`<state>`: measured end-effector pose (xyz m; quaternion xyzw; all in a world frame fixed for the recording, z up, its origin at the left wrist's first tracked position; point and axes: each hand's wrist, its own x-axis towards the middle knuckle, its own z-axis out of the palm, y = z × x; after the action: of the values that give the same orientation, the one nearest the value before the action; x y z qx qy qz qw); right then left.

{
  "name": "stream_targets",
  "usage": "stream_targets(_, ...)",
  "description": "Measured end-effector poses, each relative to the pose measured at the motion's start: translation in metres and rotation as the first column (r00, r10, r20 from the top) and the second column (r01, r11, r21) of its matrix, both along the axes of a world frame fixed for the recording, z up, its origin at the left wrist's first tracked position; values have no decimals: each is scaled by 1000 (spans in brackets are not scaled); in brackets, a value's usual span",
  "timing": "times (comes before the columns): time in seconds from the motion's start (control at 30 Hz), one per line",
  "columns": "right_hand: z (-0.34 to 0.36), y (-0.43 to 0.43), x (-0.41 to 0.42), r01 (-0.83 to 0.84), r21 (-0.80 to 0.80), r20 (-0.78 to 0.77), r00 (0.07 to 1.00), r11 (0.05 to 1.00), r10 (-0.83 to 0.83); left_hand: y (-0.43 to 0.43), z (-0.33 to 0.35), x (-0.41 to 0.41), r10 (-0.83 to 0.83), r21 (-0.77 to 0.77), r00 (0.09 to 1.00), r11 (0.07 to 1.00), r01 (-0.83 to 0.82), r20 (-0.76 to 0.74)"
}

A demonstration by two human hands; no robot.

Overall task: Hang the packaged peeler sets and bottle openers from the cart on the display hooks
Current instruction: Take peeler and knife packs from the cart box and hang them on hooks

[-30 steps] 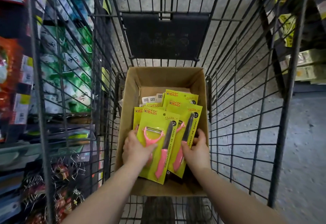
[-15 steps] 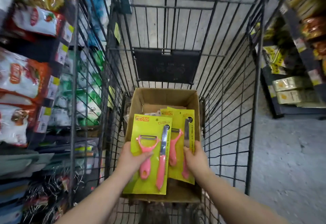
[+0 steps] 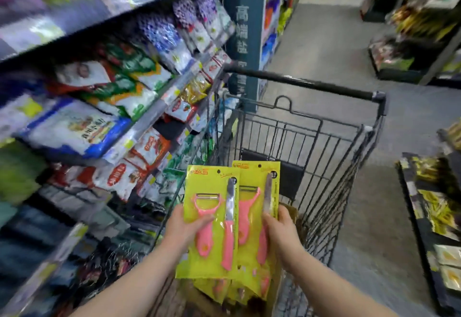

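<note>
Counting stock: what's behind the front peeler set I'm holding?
A second peeler set, partly covered, in the right hand. More yellow packs show beneath; their number is hidden.

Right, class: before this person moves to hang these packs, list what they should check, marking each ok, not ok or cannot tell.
1. Left hand has a grip on the front peeler set, thumb across the card: ok.
2. Right hand has a grip on the rear peeler set: ok.
3. Hang holes at the card tops are uncovered: ok.
4. Number of packs held: cannot tell; further yellow packs show below.
5. A free display hook is in sight: cannot tell; the shelves are blurred.
</note>
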<state>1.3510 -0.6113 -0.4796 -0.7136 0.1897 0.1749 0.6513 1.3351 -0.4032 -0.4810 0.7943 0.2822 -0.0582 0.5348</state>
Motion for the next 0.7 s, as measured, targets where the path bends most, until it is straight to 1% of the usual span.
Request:
stream_targets(0.1, 35, -2, -4, -88, 66, 71, 994, 994, 83, -1, 35, -27, 114, -27, 990, 993, -112, 78)
stream_targets(0.2, 67, 3, -11, -194, 81, 150, 972, 978, 181, 2, 67, -60, 200, -47, 965, 980, -194, 167)
stream_targets(0.33, 102, 30, -30, -356, -11, 258, 902, 934, 347, 15, 106, -114, 342, -28, 904, 937, -347, 256)
stream_targets(0.43, 126, 60, -54, -496, -63, 328, 809, 866, 487, 33, 131, -161, 450, -29, 837, 885, -465, 310)
stream_targets(0.57, 155, 108, -95, -645, -100, 422, 662, 757, 619, 61, 165, -233, 575, -3, 752, 795, -607, 323)
stream_targets(0.7, 180, 166, -155, -766, -114, 473, 518, 632, 713, 85, 191, -323, 677, -11, 614, 675, -737, 405)
